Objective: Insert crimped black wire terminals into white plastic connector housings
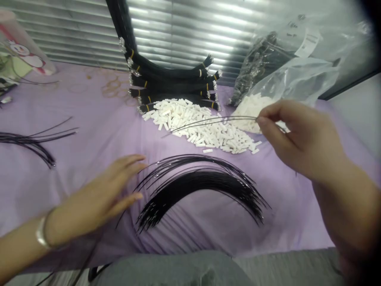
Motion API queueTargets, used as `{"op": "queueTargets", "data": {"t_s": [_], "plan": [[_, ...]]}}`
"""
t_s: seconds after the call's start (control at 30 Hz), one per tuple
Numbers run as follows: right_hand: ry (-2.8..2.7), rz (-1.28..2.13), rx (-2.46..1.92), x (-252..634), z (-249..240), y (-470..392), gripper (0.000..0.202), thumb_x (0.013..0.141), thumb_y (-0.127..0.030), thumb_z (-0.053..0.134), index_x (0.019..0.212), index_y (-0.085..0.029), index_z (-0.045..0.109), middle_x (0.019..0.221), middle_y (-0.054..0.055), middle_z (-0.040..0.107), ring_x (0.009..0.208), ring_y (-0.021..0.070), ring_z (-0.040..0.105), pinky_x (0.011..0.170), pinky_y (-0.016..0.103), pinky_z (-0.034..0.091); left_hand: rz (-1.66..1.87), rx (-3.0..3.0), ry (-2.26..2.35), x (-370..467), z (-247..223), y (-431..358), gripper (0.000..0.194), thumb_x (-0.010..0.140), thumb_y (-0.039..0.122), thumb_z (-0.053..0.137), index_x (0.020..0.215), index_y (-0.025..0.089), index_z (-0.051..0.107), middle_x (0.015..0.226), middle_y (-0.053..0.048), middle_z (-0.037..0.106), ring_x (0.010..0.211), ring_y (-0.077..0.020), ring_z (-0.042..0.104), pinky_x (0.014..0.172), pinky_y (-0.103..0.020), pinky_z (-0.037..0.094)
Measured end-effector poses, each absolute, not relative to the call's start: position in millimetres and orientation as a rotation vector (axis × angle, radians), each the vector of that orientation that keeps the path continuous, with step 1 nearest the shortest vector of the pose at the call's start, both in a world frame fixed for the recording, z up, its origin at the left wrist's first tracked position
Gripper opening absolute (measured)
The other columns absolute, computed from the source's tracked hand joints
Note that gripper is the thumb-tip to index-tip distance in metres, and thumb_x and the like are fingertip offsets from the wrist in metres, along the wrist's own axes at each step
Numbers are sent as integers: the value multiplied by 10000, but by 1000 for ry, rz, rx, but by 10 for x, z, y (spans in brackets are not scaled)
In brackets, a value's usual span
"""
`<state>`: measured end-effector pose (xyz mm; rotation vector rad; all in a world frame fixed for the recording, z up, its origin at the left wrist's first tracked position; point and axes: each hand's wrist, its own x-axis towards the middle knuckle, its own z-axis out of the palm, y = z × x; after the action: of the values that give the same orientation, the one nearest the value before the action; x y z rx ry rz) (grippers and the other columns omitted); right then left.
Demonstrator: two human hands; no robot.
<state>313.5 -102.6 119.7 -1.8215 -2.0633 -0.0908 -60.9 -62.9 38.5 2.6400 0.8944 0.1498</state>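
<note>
My right hand [303, 139] pinches thin black wires [214, 118] between thumb and forefinger. Their free ends reach leftward over a heap of small white pieces [190, 123]. With fingers and thumb spread, my left hand [101, 194] hovers at the left end of a curved bundle of loose black wires [199, 182], and whether its fingertips touch any strand I cannot tell. Small shiny tips show at both ends of that bundle, which lies on the purple cloth [232, 234].
Tied black wire bundles [172, 85] are stacked against the blinds. Clear plastic bags [285, 79] stand behind my right hand. More loose wires [26, 139] lie at the left, a pink-white container [26, 47] behind them. Rubber bands [114, 87] rest near the stack.
</note>
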Motion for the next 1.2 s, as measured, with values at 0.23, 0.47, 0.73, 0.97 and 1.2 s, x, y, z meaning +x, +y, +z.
{"op": "queueTargets", "data": {"t_s": [0.23, 0.47, 0.73, 0.97, 1.2], "plan": [[-1956, 591, -1878, 2888, 541, -1459, 176, 895, -295, 455, 777, -193, 535, 672, 4, 558, 596, 123, 513, 534, 250, 410, 26, 2920, 700, -683, 146, -1309, 1093, 740, 697, 447, 1458, 22, -25, 1481, -263, 117, 1341, -409, 220, 972, -501, 391], [-2103, 151, -1828, 2879, 92, -1487, 278, 868, -318, 494, 1067, -133, 548, 1053, 160, 514, 1043, 289, 478, 938, 483, 386, -40, 2886, 892, -937, -62, -1516, 1042, 696, 696, 522, 1481, 162, 92, 1509, -147, 140, 1389, -326, 146, 1125, -530, 96], [-2610, 34, -1549, 2879, 239, -2361, 742, 790, -438, 580, 1393, -151, 256, 1442, 201, 219, 1321, 371, 224, 1010, 563, 328, -26, 2870, 941, -1112, 33, -1520, 821, 732, 312, 587, 1457, 206, 218, 1504, -97, 198, 1392, -284, 167, 1130, -513, 110], [-2206, 55, -1917, 3241, 169, -2242, 694, 825, -422, 550, 1401, -169, 256, 1423, 163, 291, 1302, 298, 314, 1031, 485, 366, 174, 2822, 693, -394, 367, -943, 859, 824, 559, 465, 1459, 126, 82, 1520, -153, 77, 1402, -281, 101, 1099, -423, 255], [-2370, 243, -1809, 3031, 18, -1636, 756, 798, -450, 577, 1380, -80, 268, 1370, 170, 375, 1275, 272, 333, 1071, 428, 332, -120, 2787, 578, 631, 54, -614, 786, 820, 449, 473, 1431, 23, 223, 1469, -213, 227, 1359, -328, 211, 1104, -446, 204]]}}
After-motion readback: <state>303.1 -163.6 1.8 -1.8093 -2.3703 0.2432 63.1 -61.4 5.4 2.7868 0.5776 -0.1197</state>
